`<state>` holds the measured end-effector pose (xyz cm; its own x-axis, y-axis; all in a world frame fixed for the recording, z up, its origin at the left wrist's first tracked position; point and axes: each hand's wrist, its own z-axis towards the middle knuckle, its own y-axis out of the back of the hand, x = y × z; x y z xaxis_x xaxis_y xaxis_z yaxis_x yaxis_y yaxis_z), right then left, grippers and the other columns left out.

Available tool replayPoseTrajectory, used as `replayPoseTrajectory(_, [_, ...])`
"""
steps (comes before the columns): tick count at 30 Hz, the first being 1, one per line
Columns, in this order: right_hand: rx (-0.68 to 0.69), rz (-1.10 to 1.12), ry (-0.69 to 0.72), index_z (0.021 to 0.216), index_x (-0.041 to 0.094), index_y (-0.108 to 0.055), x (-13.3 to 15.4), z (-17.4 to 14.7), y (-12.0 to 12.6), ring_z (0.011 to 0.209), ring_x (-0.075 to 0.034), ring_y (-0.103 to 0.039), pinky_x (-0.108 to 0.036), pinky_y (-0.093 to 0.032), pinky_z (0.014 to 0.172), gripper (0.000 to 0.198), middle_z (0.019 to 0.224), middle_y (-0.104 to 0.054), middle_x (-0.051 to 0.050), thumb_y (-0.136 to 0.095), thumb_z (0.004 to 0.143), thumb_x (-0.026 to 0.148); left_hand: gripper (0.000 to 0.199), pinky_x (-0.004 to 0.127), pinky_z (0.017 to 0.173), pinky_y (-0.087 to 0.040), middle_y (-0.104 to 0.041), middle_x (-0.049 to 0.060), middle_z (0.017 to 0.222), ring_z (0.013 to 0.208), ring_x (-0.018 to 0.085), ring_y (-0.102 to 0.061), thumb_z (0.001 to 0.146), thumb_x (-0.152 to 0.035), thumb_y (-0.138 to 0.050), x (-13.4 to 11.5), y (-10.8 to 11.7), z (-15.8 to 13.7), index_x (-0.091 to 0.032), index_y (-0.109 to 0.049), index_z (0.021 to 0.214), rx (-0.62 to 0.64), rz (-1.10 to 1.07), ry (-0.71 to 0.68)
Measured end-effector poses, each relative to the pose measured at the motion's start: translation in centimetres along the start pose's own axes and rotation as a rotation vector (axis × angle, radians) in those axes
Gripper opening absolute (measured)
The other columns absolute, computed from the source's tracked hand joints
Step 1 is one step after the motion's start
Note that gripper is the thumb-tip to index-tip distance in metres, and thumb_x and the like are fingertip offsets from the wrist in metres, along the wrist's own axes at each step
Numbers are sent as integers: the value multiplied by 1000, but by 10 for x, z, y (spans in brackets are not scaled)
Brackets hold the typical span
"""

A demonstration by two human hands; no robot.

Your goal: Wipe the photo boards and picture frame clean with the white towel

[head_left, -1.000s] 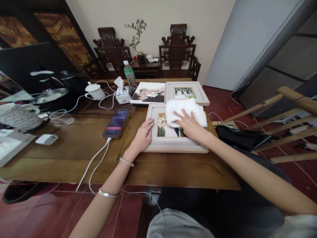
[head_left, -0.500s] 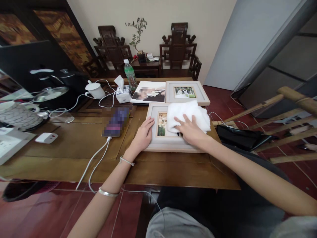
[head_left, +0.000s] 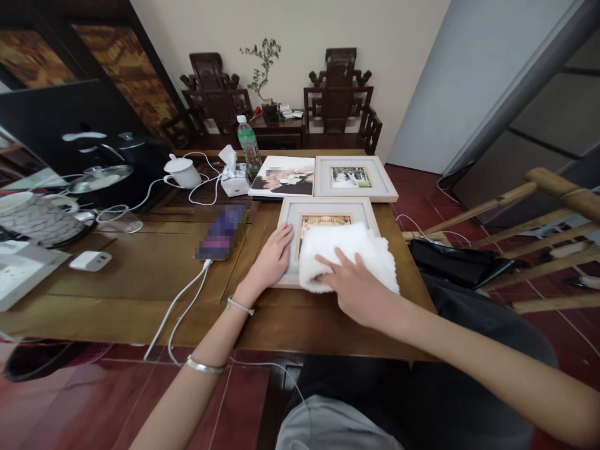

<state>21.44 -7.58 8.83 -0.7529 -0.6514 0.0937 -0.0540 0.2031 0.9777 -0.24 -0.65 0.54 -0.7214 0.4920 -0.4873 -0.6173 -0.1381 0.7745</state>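
A picture frame [head_left: 287, 275] with a pale wooden rim lies flat near the table's front. My left hand [head_left: 272, 257] rests along its left edge, fingers stretched out and lying on the rim. My right hand [head_left: 359, 284] is on a folded white towel [head_left: 349, 240], fingers spread over the top and curled at its left edge. The towel covers the lower right of the frame and part of the photo in it. Behind lie a second picture frame [head_left: 391, 192] and a photo panel [head_left: 285, 164], side by side.
Left of the frame is a phone [head_left: 222, 232] with a white cable [head_left: 180, 303]. Farther off stand a tissue box [head_left: 235, 180], a green bottle [head_left: 248, 144] and a lidded white cup [head_left: 181, 172]. A charger [head_left: 90, 261] and patterned mug [head_left: 35, 219] sit left; a bamboo chair [head_left: 557, 181] stands right.
My right hand has moved the towel toward me and slightly left, uncovering the frame's upper part. My left hand stays at the left edge.
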Motion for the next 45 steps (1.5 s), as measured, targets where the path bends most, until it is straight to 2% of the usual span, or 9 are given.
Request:
replayPoseTrajectory(7, [-304,-123,-171,135,20,-47,-82,82,-7,139,-41,-9,-72,-17,101,65,155,-18,-8,-40,74,-2,43,50,112,-28,-49,15,138,135,26,-36,90,-20,-36,0,2,-1,-11,-51,130,1,-12,-14])
replayPoseTrajectory(12, [-322,-191,-171,131,17,-51,-107,110,-2,138,-44,-10,-74,-16,100,59,154,-22,-9,-41,77,-1,42,51,112,-28,-49,14,138,135,25,-35,90,-20,-37,2,2,-2,-13,-50,130,-6,-27,-9])
replayPoseTrajectory(16, [-202,-200,-107,130,18,-54,-80,86,-2,137,-44,-16,-73,-20,98,62,153,-26,-10,-39,74,-4,42,49,113,-28,-49,14,138,135,25,-35,90,-20,-37,0,1,-2,-11,-50,130,-7,-15,-6])
replayPoseTrajectory(23, [85,36,-15,128,21,-56,-11,4,14,135,-42,-25,-69,-32,95,63,149,-34,-8,-37,72,-3,44,49,113,-27,-48,15,139,135,25,-34,90,-18,-37,-1,-1,-1,-10,-49,130,-13,-23,7])
replayPoseTrajectory(27, [142,109,101,124,19,-58,13,-16,23,133,-43,-28,-66,-38,93,60,150,-32,-8,-37,72,-2,45,50,113,-26,-47,13,140,136,25,-34,89,-18,-36,-1,0,-1,-12,-48,132,-11,-13,9])
replayPoseTrajectory(31, [46,63,109,126,17,-57,19,-1,14,135,-44,-23,-70,-32,95,59,150,-31,-10,-38,73,-1,44,49,113,-26,-47,14,140,136,24,-33,90,-18,-35,0,0,-1,-11,-48,132,7,2,14])
replayPoseTrajectory(35, [-40,2,11,131,22,-53,-7,33,-5,137,-42,-19,-71,-26,98,65,151,-30,-6,-38,72,-2,44,51,113,-26,-47,12,140,137,25,-32,90,-20,-36,1,-1,-1,-14,-48,132,8,-18,4])
replayPoseTrajectory(41, [-313,-213,-147,132,20,-51,-86,87,-9,139,-41,-9,-72,-17,102,65,155,-17,-8,-37,74,-6,44,49,113,-26,-47,15,139,136,25,-33,91,-21,-36,2,0,-1,-10,-49,132,8,-19,-8])
replayPoseTrajectory(45, [-314,-232,-178,128,19,-55,-105,100,-4,138,-45,-10,-75,-17,99,64,154,-23,-9,-33,76,-9,44,51,113,-26,-47,13,139,136,26,-33,90,-21,-37,2,0,-1,-13,-49,132,2,-39,-1])
